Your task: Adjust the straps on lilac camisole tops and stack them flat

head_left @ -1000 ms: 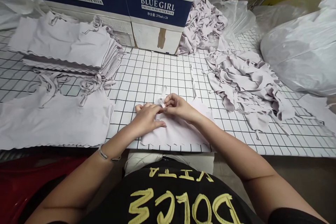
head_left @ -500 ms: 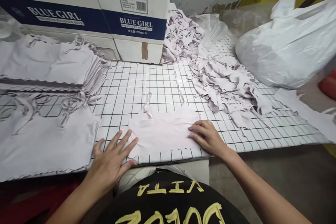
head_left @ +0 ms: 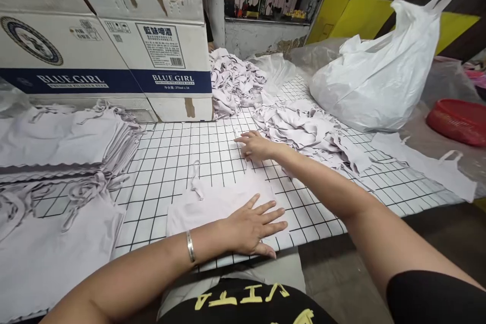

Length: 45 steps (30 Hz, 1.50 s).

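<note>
A pale pinkish-white camisole [head_left: 220, 202] with thin straps lies flat near the table's front edge. My left hand [head_left: 256, 225] is spread flat over its right half, palm down, fingers apart. Its left strap [head_left: 196, 181] stands up from the top edge in a narrow loop. Beyond the top edge, my right hand [head_left: 257, 147] reaches over the other strap, which it mostly hides. The fingers of this hand are loosely stretched and slightly bent. To the left lie a neat stack of similar camisoles [head_left: 64, 136] and more camisoles [head_left: 64, 258] in front of it.
A checked cloth [head_left: 167, 157] covers the table. A large carton [head_left: 114, 50] stands at the back left. Crumpled pale garments [head_left: 299, 126] and another heap [head_left: 235, 81] lie behind. At the right are a white plastic bag [head_left: 364, 86], a single camisole [head_left: 425, 162] and a red basket [head_left: 459, 121].
My left hand has moved right, from the camisole's left edge onto its right half. My right hand has left the right edge and reached forward to the strap. The view has tilted up.
</note>
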Available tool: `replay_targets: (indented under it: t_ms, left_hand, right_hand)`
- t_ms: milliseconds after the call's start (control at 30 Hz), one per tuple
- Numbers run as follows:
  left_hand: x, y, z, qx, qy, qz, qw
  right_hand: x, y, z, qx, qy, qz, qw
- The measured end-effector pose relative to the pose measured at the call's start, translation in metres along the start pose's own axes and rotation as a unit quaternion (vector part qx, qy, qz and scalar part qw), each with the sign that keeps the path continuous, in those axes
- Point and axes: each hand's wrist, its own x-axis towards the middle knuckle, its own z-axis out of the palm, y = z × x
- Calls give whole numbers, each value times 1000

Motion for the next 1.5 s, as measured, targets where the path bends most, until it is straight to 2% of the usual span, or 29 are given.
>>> replay_targets:
  t_ms: [67, 167, 267, 400, 467, 500, 533, 567, 600, 667, 700, 733, 767, 800, 833, 867, 900, 1000, 1067, 1133, 1200, 1267, 1367, 1433, 1500]
  left_hand:
    - [-3, 1, 1, -13, -2, -10, 1000]
    - [-4, 5, -2, -33, -20, -24, 999]
    - [-3, 5, -2, -42, -33, -26, 998]
    - [-2, 2, -3, -77, -43, -25, 996]
    - [0, 6, -6, -142, -35, -40, 988]
    - [2, 10, -10, -204, -7, -64, 977]
    - [4, 15, -14, -293, 37, -98, 950]
    - [7, 20, -18, -405, 89, -133, 900]
    - [10, 26, -23, -526, 138, -162, 823]
    - [14, 35, -32, -734, 208, -177, 622]
    - [15, 37, -36, -801, 222, -165, 532]
    - [16, 38, -40, -842, 232, -153, 463]
    - [16, 39, -43, -864, 244, -148, 415]
    - [15, 39, -45, -875, 255, -148, 384]
    - [14, 39, -46, -881, 262, -149, 366]
    - [13, 39, -48, -883, 265, -149, 357]
    - [13, 39, -49, -884, 266, -148, 356]
    - [13, 37, -54, -880, 265, -135, 370]
    - [14, 34, -60, -874, 269, -135, 381]
    - [15, 29, -66, -867, 274, -139, 392]
    - [16, 26, -73, -854, 281, -159, 408]
    - [17, 23, -78, -834, 288, -188, 432]
    - [18, 18, -82, -808, 310, -193, 462]
    - [18, 14, -82, -812, 301, -180, 466]
    - [18, 7, -81, -823, 277, -170, 466]
  right_hand:
    - [2, 0, -13, 24, -47, 13, 999]
    - [5, -2, -43, 75, -143, 101, 982]
    - [0, -2, -81, 52, -201, 172, 963]
    - [-28, -7, -128, 27, -223, 216, 950]
    - [-52, -26, -140, 28, -200, 229, 952]
    - [-67, -42, -141, 26, -179, 230, 956]
    - [-83, -62, -139, 24, -150, 228, 962]
    - [-99, -84, -133, 21, -111, 222, 968]
    - [-117, -107, -124, 23, -65, 213, 975]
    - [-149, -147, -101, 79, 29, 163, 983]
    - [-162, -160, -88, 138, 61, 134, 979]
    - [-172, -167, -75, 196, 87, 137, 967]
    - [-179, -169, -61, 252, 143, 159, 944]
    - [-182, -167, -46, 308, 204, 188, 910]
    - [-182, -161, -30, 365, 266, 220, 865]
    - [-180, -155, -15, 428, 314, 238, 813]
    - [-175, -148, 0, 507, 323, 232, 765]
    - [-160, -140, 39, 719, 238, 148, 636]
    - [-152, -142, 54, 780, 202, 104, 583]
    - [-148, -145, 60, 800, 204, 91, 558]
    - [-145, -145, 59, 803, 214, 94, 547]
    - [-143, -143, 55, 799, 219, 103, 551]
    - [-142, -137, 52, 771, 196, 125, 592]
    - [-142, -134, 53, 743, 180, 139, 629]
    - [-143, -132, 56, 725, 167, 148, 652]
